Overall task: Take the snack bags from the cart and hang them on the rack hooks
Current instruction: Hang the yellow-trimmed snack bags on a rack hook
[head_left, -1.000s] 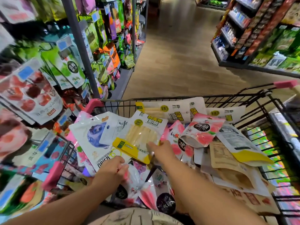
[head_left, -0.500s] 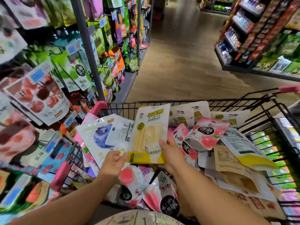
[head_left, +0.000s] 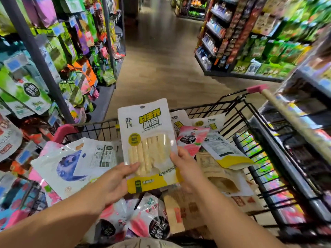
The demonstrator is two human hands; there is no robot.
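The snack bag (head_left: 146, 140) is white with a yellow band along its bottom, yellow-and-black lettering, a round yellow badge and a clear window over pale cream sticks; the cart (head_left: 100, 130) is black wire with pink corner caps (head_left: 255, 89); by its left edge, a white blueberry bag (head_left: 60, 169) shows a blue-violet berry; near its far edge, a pink-and-white peach bag (head_left: 189, 140) bears a round black label; toward its right edge, a brown bag (head_left: 206, 163) carries dark print; the floor (head_left: 161, 68) is tan wood-plank

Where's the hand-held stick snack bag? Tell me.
Head view, centre: the bag, upright above the cart, left hand holding its lower left edge, right hand its right edge.
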